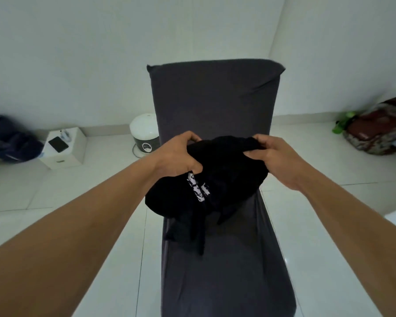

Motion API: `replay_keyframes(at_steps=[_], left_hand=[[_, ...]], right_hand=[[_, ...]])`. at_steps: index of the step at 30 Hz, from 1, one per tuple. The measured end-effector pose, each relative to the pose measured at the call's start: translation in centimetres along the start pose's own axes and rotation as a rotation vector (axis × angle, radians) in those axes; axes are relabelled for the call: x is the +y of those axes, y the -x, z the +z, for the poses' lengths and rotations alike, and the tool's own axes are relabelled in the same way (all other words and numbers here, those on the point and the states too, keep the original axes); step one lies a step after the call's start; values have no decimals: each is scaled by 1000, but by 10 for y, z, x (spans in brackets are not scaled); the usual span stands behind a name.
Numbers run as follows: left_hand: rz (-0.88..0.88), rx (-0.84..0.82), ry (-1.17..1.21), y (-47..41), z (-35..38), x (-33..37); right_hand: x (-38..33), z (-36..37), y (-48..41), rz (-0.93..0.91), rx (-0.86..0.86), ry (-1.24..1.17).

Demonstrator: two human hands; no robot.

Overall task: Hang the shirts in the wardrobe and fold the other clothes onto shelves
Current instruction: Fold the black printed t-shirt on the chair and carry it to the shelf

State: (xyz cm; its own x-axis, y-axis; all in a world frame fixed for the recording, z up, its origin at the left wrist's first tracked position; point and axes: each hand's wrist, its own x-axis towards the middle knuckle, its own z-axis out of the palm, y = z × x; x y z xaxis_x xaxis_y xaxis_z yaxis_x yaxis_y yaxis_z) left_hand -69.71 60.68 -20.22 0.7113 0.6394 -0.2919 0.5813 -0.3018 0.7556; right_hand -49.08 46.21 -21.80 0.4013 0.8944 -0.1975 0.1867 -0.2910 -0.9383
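Both hands, left hand (181, 154) and right hand (276, 156), grip a bunched black garment (206, 186) by its far top edge; it hangs down toward the near mattress (215, 99).

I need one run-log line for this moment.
left hand: grips black garment | right hand: grips black garment | state: bunched, over grey covered surface

Dim cool light, soft blur, wide-angle bowing

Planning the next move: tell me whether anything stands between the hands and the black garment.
Nothing does: the left hand and right hand both grip the garment over the chair. No wardrobe is in view.
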Motion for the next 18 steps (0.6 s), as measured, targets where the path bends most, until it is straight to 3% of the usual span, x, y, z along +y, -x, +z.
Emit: replay_keyframes(at_steps=[4, 9, 14, 18], left_hand=[[3, -87, -215, 25, -40, 32], [0, -133, -315, 57, -84, 78], [70, -49, -143, 79, -101, 121], [146, 123, 66, 89, -104, 155]], right_hand=[[-61, -25, 26, -36, 135, 0], [-106, -44, 55, -43, 265, 59], [-128, -62, 66, -44, 327, 67], [-138, -71, 88, 19, 125, 61]])
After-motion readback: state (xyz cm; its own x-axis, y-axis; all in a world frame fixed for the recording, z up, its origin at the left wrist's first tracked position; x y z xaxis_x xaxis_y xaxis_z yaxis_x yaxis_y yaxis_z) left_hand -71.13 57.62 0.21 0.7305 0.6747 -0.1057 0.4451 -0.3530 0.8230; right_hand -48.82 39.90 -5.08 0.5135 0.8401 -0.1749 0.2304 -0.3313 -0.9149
